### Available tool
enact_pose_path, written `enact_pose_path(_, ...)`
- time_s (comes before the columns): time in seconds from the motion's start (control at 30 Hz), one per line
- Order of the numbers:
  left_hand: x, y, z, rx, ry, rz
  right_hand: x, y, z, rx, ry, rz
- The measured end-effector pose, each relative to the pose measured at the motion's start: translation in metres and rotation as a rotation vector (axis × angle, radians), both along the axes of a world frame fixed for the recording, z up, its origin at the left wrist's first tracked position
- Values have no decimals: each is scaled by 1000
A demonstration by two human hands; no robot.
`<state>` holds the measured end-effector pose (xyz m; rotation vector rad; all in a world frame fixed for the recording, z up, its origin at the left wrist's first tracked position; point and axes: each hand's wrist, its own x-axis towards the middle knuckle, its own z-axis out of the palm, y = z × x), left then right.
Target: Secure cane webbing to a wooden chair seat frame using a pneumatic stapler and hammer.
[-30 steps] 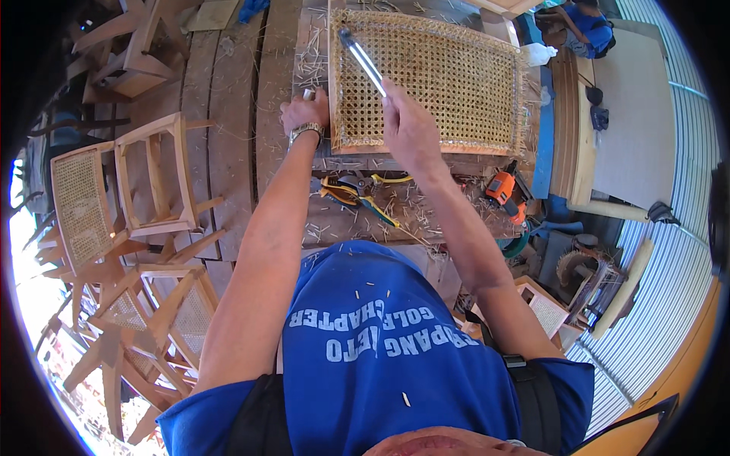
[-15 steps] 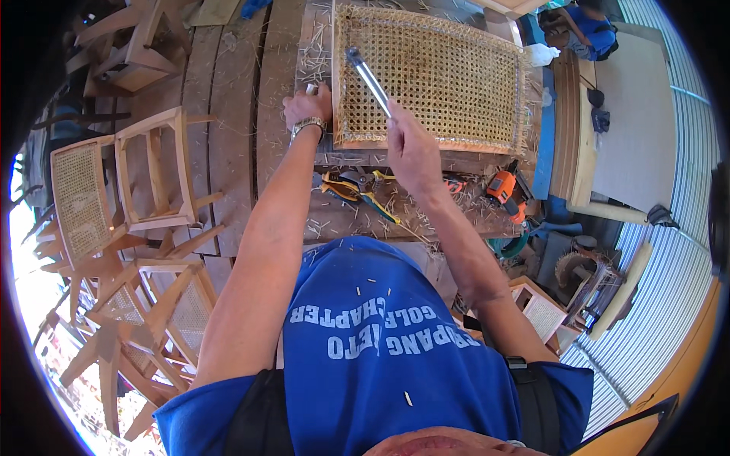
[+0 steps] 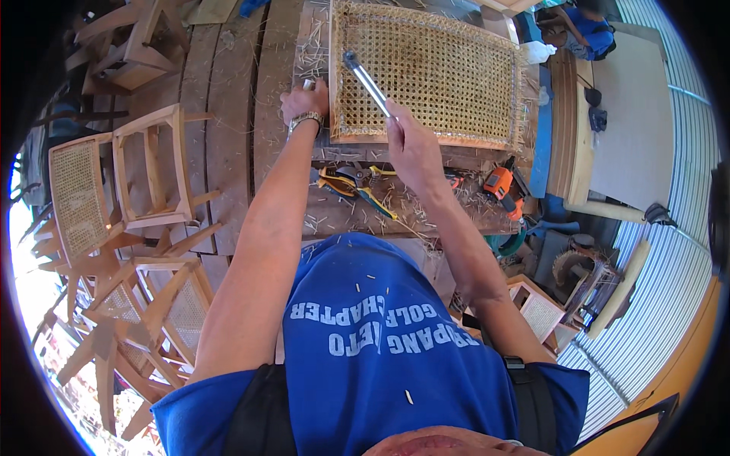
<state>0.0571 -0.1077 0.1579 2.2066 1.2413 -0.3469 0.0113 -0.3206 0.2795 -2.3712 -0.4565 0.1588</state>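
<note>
A woven cane panel in a wooden frame (image 3: 437, 64) lies on the workbench. My right hand (image 3: 412, 148) grips a hammer (image 3: 367, 82) by its silver handle; the dark head is over the cane at the panel's left part. My left hand (image 3: 304, 105), with a watch at the wrist, is beside the frame's left edge, fingers curled round a small pale object (image 3: 309, 83) that I cannot make out. Yellow-handled cutters (image 3: 353, 186) and an orange power tool (image 3: 498, 184) lie on the bench below the panel among many cane scraps.
Wooden chair frames (image 3: 152, 171), some with cane, crowd the left floor. At the upper right a person in blue (image 3: 585, 30) is seated near a white bottle (image 3: 538, 53) and a leaning board (image 3: 631, 121). A machine with a toothed wheel (image 3: 574, 277) stands at the right.
The hammer head and my right hand have come down toward the near side of the panel. My left hand stays by the frame's left edge; the view has shifted slightly.
</note>
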Motion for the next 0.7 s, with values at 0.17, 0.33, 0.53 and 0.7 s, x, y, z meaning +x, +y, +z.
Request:
enact_pose_path(0.17, 0, 3, -13, 5, -14, -33, -7, 0, -20, 21, -123, 21)
enact_pose_path(0.33, -1, 0, -4, 1, -31, 4, -16, -4, 3, 126, -50, -28)
enact_pose_path(0.53, -1, 2, -7, -15, -14, -29, -19, -5, -16, 50, -66, -12)
enact_pose_path(0.7, 1, 0, -4, -8, -19, -30, -32, -10, -24, 91, -126, -14)
